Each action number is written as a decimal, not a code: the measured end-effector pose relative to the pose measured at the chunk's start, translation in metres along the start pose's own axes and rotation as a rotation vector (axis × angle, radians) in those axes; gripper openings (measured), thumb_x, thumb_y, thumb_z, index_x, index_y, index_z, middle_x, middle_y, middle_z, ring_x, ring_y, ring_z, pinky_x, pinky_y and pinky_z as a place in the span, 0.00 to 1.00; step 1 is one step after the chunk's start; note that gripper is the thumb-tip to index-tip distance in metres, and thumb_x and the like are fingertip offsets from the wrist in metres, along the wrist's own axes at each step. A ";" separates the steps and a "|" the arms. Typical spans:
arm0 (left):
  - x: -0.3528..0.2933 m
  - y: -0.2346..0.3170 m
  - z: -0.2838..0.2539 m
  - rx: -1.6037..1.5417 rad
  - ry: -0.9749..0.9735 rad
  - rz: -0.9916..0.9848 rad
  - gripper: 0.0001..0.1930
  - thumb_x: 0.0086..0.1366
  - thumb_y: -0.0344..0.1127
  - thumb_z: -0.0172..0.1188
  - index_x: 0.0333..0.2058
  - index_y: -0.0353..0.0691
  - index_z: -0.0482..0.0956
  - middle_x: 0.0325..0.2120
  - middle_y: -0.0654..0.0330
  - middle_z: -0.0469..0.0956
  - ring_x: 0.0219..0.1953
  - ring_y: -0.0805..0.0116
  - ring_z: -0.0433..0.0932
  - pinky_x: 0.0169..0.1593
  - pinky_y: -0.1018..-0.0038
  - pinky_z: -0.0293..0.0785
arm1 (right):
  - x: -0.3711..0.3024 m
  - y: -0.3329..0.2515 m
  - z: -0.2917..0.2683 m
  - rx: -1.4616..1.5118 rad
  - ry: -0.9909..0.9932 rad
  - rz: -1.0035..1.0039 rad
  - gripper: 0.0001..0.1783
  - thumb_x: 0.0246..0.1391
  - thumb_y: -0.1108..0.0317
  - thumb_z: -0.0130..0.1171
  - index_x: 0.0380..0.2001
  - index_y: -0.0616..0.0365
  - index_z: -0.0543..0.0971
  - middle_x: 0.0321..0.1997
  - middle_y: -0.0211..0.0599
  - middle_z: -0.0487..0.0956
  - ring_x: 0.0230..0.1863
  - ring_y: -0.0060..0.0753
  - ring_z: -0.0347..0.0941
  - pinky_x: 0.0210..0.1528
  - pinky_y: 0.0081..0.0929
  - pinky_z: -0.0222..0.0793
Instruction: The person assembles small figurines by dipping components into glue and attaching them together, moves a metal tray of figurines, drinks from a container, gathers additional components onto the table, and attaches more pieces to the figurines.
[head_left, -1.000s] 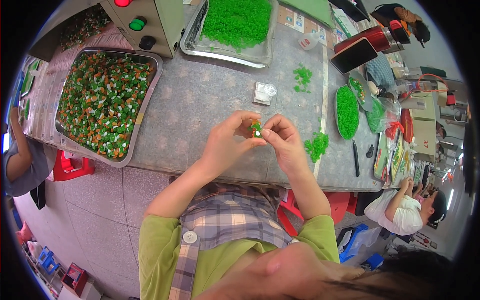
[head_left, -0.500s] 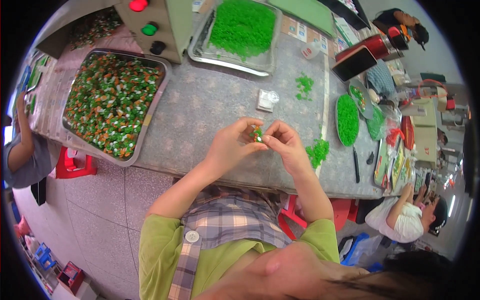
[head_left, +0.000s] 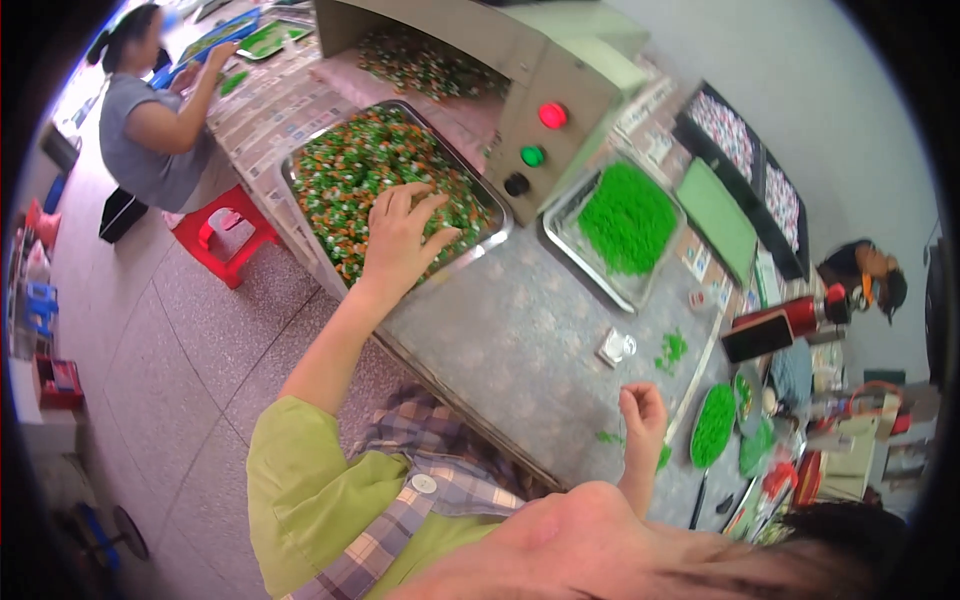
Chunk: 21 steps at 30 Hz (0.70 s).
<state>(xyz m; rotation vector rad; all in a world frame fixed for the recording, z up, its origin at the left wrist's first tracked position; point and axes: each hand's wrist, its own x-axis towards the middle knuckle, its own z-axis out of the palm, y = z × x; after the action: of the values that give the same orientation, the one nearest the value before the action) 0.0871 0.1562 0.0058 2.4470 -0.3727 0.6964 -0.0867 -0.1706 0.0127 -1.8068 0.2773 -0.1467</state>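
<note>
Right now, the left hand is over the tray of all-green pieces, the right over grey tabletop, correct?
Not all-green: in the head view, the left hand is over the metal tray of mixed green, orange and white pieces; the right hand is over grey tabletop.

1. Left tray (head_left: 478, 252): on the table (head_left: 470, 350), pieces (head_left: 335, 185) in it, left hand (head_left: 402, 240) over them.
2. Machine (head_left: 578, 75): behind the left tray.
3. Right tray (head_left: 572, 230): right of the machine, beads (head_left: 628, 220) in it.
4. Mat (head_left: 718, 215): between right tray and bins (head_left: 722, 130).
5. Case (head_left: 612, 347): between right tray and right hand (head_left: 643, 412).
6. Phone (head_left: 757, 337): before the bottle (head_left: 790, 312).
7. Stool (head_left: 225, 235): left of the table.
</note>
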 end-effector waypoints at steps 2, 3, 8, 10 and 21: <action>-0.004 -0.018 -0.005 0.113 0.051 -0.004 0.24 0.47 0.40 0.61 0.44 0.44 0.70 0.44 0.58 0.66 0.51 0.59 0.60 0.53 0.63 0.55 | -0.002 0.003 0.002 -0.042 0.027 0.013 0.04 0.48 0.73 0.54 0.28 0.62 0.71 0.26 0.24 0.70 0.29 0.13 0.64 0.33 0.12 0.59; -0.007 -0.025 -0.007 0.209 0.066 0.003 0.25 0.48 0.40 0.60 0.47 0.45 0.68 0.47 0.58 0.64 0.52 0.60 0.59 0.55 0.62 0.53 | -0.002 0.002 0.003 -0.049 0.007 -0.003 0.04 0.48 0.73 0.54 0.28 0.62 0.71 0.26 0.24 0.70 0.29 0.13 0.64 0.33 0.12 0.59; 0.003 -0.039 -0.007 0.068 0.051 0.085 0.25 0.51 0.46 0.56 0.49 0.49 0.67 0.52 0.61 0.61 0.58 0.60 0.53 0.58 0.59 0.48 | 0.000 0.001 0.011 -0.065 0.032 -0.010 0.04 0.48 0.73 0.54 0.27 0.62 0.71 0.24 0.24 0.70 0.27 0.14 0.64 0.32 0.12 0.60; 0.016 -0.045 -0.005 0.130 0.044 0.156 0.24 0.51 0.47 0.56 0.48 0.49 0.68 0.51 0.61 0.62 0.57 0.61 0.54 0.58 0.58 0.48 | 0.003 -0.007 0.020 -0.109 -0.004 -0.023 0.04 0.48 0.73 0.54 0.27 0.62 0.71 0.24 0.24 0.70 0.27 0.14 0.64 0.31 0.13 0.60; 0.041 -0.058 0.016 0.181 -0.099 0.321 0.16 0.53 0.45 0.51 0.41 0.52 0.74 0.40 0.64 0.71 0.51 0.66 0.63 0.53 0.60 0.55 | -0.001 -0.024 0.033 -0.398 0.002 -0.151 0.04 0.45 0.72 0.55 0.24 0.62 0.73 0.21 0.29 0.73 0.24 0.18 0.67 0.30 0.17 0.62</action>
<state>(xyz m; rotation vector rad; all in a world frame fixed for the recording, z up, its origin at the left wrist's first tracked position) 0.1503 0.1896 -0.0084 2.6275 -0.7860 0.7708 -0.0774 -0.1340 0.0272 -2.2240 0.1785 -0.2108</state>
